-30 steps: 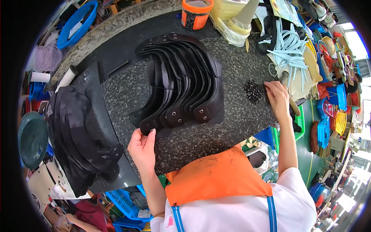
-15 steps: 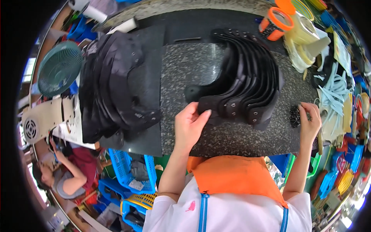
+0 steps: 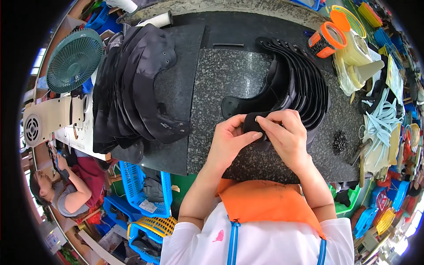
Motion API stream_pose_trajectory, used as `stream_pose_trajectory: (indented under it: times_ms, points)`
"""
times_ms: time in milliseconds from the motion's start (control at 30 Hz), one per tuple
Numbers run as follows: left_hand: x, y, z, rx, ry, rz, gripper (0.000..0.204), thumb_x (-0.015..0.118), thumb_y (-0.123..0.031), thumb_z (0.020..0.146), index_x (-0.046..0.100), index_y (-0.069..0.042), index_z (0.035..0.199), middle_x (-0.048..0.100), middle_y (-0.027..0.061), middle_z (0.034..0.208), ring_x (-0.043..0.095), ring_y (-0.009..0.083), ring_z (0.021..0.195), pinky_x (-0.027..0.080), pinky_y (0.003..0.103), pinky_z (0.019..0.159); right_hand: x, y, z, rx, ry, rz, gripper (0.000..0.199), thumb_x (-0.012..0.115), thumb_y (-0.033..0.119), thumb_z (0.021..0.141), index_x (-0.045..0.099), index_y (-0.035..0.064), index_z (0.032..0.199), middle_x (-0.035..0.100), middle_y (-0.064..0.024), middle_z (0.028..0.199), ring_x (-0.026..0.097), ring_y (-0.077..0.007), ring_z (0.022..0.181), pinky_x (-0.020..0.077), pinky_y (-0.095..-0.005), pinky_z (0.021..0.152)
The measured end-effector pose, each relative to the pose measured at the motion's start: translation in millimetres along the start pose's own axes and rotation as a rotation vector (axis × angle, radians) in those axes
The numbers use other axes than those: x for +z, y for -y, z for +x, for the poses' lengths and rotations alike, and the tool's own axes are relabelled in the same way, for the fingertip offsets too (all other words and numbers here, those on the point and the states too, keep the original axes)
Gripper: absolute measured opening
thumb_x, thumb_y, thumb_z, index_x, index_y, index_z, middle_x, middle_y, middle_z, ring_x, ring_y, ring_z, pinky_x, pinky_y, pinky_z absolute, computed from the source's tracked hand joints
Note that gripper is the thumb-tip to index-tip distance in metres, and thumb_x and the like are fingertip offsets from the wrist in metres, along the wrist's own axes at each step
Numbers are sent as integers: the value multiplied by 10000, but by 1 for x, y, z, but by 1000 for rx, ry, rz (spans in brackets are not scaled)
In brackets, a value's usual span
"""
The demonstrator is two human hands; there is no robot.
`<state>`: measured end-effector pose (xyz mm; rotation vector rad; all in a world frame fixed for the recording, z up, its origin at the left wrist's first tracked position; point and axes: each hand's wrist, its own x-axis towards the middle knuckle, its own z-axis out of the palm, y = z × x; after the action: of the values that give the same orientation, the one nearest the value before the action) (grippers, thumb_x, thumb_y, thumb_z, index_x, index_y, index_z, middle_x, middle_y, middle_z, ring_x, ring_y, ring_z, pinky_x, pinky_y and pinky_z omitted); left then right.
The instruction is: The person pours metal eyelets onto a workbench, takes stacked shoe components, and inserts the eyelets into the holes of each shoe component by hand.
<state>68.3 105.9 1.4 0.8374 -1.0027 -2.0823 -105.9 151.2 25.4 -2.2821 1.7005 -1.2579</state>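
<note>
A row of black curved pieces [image 3: 304,84], which look like shoe uppers with small metal eyelets, stands overlapped on the speckled stone slab. My left hand [image 3: 227,139] pinches the near end of the front black shoe upper [image 3: 250,123] between thumb and fingers. Close beside it, my right hand [image 3: 287,132] is closed, its fingertips pressed at that same end. A tiny pale spot shows at those fingertips, too small to name. To the right on the slab lies a little pile of small black bits [image 3: 339,142].
More black uppers [image 3: 137,88] are heaped at left. A thin dark rod [image 3: 228,44] lies at the back. At back right stands an orange-rimmed tub [image 3: 327,39]; pale blue strips [image 3: 383,115] lie at right. A green fan [image 3: 74,61] and a seated person [image 3: 66,181] are at far left.
My right hand has moved left from the pile of small black bits to the upper's end, beside my left hand. The left hand keeps its pinch. The whole view has shifted slightly.
</note>
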Motion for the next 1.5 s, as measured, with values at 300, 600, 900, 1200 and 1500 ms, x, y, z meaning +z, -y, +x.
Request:
stream_pose_trajectory:
  times_ms: [300, 600, 900, 1200, 1500]
  points:
    - [-2, 12, 12, 51, -66, 24, 99, 706, -58, 909, 705, -10, 996, 685, -16, 860, 617, 42, 775, 501, 201, 683, -14, -4, 5, 305, 202, 293, 197, 723, -2, 795, 745, 63, 980, 617, -39, 876, 588, -181, 800, 475, -298, 718]
    - [-17, -18, 12, 589, -388, 1342, 385, 805, -162, 760, 625, -53, 1082, 593, 113, 981, 584, 303, 918, 462, 389, 797, -24, -2, -12, 882, -187, 926, 107, 703, -45, 852, 683, -31, 956, 679, -40, 845, 638, -94, 740, 525, -227, 715]
    - [-16, -12, -16, -54, -143, -74, 144, 586, -78, 976, 598, 0, 1095, 670, 89, 1045, 676, 184, 912, 564, 348, 857, 19, 17, 0, 105, -56, 122, 235, 832, 131, 670, 665, 109, 833, 614, 1, 780, 595, -189, 673, 451, -330, 669]
    - [-5, 5, -6, -32, -6, -332, 268, 624, -19, 924, 586, -1, 1189, 660, 123, 1180, 646, 219, 1089, 502, 361, 986, 16, 21, -8, 15, -74, -17, 302, 708, 90, 701, 736, 108, 1002, 556, 3, 833, 574, -193, 782, 453, -360, 762]
    - [-21, 14, -3, 59, -175, 354, 172, 651, -8, 916, 642, -10, 1088, 699, 65, 969, 660, 114, 839, 540, 263, 765, -126, -70, -120, 857, -29, -707, 495, 737, 253, 834, 612, 53, 1269, 551, -134, 1211, 513, -329, 1123, 405, -423, 976]
